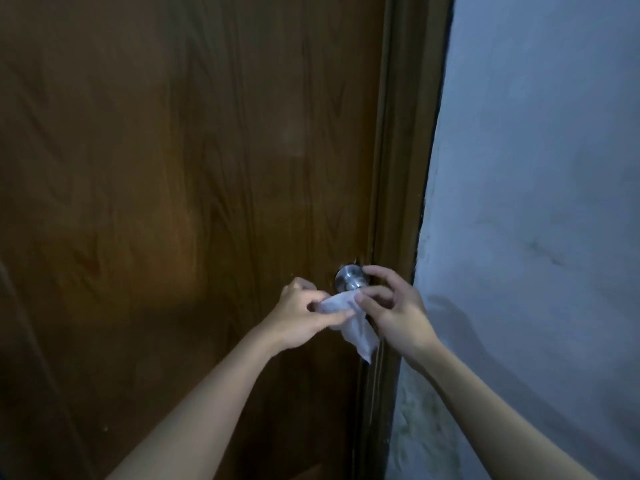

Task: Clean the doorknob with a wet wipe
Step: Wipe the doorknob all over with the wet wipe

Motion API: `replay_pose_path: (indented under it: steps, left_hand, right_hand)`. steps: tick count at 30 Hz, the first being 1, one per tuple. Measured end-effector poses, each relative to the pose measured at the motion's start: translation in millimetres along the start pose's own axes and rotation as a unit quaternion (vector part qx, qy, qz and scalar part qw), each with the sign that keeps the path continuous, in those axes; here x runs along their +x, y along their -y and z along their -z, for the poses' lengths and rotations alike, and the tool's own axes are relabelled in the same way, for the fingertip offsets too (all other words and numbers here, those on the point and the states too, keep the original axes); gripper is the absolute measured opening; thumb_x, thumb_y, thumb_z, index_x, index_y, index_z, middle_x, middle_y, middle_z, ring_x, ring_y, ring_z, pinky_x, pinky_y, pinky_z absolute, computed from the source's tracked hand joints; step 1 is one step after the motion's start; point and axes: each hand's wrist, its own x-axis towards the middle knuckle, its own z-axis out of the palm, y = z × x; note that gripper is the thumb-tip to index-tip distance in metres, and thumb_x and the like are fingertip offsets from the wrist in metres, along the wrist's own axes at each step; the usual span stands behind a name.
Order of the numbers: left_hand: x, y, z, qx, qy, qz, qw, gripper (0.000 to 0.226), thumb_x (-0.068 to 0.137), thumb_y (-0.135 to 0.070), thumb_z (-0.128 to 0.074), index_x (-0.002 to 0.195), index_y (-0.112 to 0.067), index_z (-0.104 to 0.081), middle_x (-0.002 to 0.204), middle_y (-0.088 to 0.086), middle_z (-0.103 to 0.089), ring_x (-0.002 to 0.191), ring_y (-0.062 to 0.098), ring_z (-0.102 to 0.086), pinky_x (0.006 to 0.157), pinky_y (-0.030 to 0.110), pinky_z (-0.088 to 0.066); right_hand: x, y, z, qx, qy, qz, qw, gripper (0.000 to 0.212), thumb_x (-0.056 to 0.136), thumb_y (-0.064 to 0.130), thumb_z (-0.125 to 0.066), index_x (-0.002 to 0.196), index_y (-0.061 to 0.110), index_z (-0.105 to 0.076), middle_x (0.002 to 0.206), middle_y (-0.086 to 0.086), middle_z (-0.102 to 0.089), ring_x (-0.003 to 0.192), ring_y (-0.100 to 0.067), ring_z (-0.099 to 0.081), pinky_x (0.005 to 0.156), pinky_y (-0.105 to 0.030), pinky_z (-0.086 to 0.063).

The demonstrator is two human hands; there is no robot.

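- Head view: stood facing a brown wooden door (173, 168), with its frame (405, 150) along the right edge and a pale blue-grey wall (536, 202) further right.
- Silver round doorknob (348, 278) mounted low on the door's right side, just beside the frame; only its neck, its base plate and part of the ball visible, the near face covered.
- White wet wipe (349, 318) bunched against the near, lower side of the doorknob, touching it, one loose end hanging down and to the right.
- Left hand (304, 313) reached in from lower left, clenched on the wipe's left part, thumb pressed along its near edge, fingers curled into the folds.
- Right hand (391, 306) reached in from lower right, pinching the wipe's right end between thumb and forefinger; remaining fingers arched, spread over the right side of the doorknob, contact with the metal not clear.
- Both forearms bare, converging toward the knob.
- Dim lighting; faint shadow of an arm on the wall at right.
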Motion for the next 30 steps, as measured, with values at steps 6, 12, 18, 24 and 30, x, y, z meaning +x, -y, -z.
replay_pose_path:
  steps: [6,12,18,24,30]
  left_hand:
    - [69,4,11,-0.18,-0.006,-0.027,0.983,0.009,0.078,-0.028,-0.067,0.083,-0.029,-0.06,0.088,-0.001,-0.068,0.08,0.014,-0.066,0.069,0.031,-0.054]
    - [108,5,14,-0.283,0.028,-0.068,0.956,0.014,0.086,-0.021,-0.055,0.096,-0.017,-0.065,0.092,0.005,-0.071,0.086,0.019,-0.068,0.069,0.025,-0.055]
    - [144,13,25,-0.33,0.127,-0.078,0.932,0.025,0.086,-0.012,-0.043,0.102,-0.008,-0.062,0.091,0.006,-0.069,0.086,0.021,-0.067,0.074,0.027,-0.056]
    - [154,32,29,-0.204,0.023,-0.045,0.978,0.012,0.083,-0.018,-0.061,0.092,-0.024,-0.065,0.093,-0.002,-0.071,0.085,0.01,-0.068,0.067,0.02,-0.053]
    - [156,46,7,-0.003,0.003,-0.074,0.997,0.047,0.068,-0.024,-0.078,0.11,-0.021,-0.057,0.102,-0.01,-0.058,0.094,0.004,-0.057,0.07,0.011,-0.044]
  right_hand:
    - [62,-18,-4,-0.029,-0.117,0.065,0.991,0.031,0.08,0.008,-0.066,0.104,0.025,-0.057,0.085,0.003,-0.066,0.079,0.002,-0.063,0.061,-0.007,-0.049]
    - [88,-30,-18,-0.192,-0.003,0.201,0.961,0.041,0.085,0.027,-0.061,0.125,0.022,-0.053,0.131,0.005,-0.051,0.121,0.007,-0.041,0.097,-0.004,-0.035]
    - [117,-46,-18,-0.166,-0.008,0.208,0.964,0.037,0.088,0.007,-0.056,0.125,0.016,-0.051,0.127,0.007,-0.051,0.12,-0.002,-0.05,0.096,-0.01,-0.042]
    - [134,-64,-1,-0.179,-0.109,0.183,0.96,0.029,0.088,0.003,-0.055,0.115,0.013,-0.06,0.106,0.007,-0.063,0.094,0.009,-0.059,0.077,0.001,-0.043]
    - [135,-96,-1,-0.276,-0.065,0.139,0.949,0.026,0.089,0.003,-0.051,0.113,0.005,-0.063,0.121,-0.011,-0.063,0.11,-0.011,-0.055,0.093,-0.013,-0.039]
